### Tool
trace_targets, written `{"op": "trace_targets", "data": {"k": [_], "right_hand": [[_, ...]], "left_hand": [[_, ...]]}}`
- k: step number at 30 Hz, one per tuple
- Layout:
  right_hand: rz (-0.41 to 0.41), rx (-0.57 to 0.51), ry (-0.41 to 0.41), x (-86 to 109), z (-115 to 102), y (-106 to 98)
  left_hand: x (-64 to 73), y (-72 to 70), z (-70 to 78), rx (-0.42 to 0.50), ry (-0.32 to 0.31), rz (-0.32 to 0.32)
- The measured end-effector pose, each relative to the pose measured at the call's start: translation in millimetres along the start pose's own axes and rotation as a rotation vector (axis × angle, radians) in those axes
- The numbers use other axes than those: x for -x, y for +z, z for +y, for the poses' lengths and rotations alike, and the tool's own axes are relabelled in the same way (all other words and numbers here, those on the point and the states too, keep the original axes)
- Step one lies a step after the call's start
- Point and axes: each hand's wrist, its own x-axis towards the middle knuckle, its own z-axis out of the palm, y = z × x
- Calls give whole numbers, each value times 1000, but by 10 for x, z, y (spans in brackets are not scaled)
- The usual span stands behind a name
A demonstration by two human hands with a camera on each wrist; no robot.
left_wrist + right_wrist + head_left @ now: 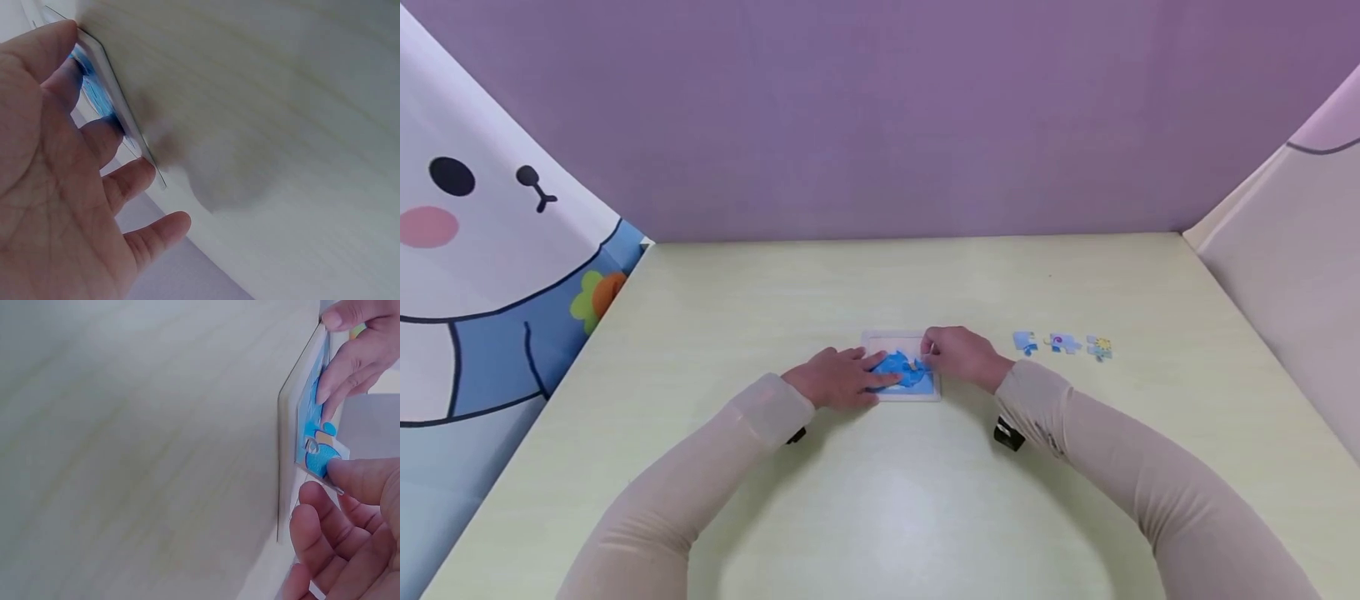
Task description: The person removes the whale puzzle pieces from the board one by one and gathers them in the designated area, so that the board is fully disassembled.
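A white-rimmed puzzle tray (901, 398) lies flat on the table, with joined blue puzzle pieces (917, 379) in its lower part and a bare pale upper part. My left hand (835, 379) reaches over the tray's left side, its spread fingers resting on the blue pieces and the frame. At the tray's right edge, my right hand (962, 354) pinches a blue puzzle piece (317, 461) between thumb and fingers. In the right wrist view this piece has an orange-and-blue print and sits against the assembled blue part; whether it is fully seated is unclear.
Three loose puzzle pieces lie in a row right of the tray: a blue one (1025, 342), one with a pink swirl (1063, 343) and one with a yellow sun (1100, 347). A purple backdrop (910, 125) rises behind the pale table (760, 283).
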Motion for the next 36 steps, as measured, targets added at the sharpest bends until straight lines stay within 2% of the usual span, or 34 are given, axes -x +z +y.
{"op": "trace_targets", "data": {"k": [7,16,26,36], "right_hand": [[14,-7,2,41,-31,-7],[65,-64,-55,80,15,2],[118,-125,-68,166,159,-23],[127,-108,-50,236,302,-117]], "left_hand": [[24,-12,3,38,-4,3],[39,-11,10,36,0,19],[31,-18,19,49,-11,10],[34,-9,11,60,-11,7]]}}
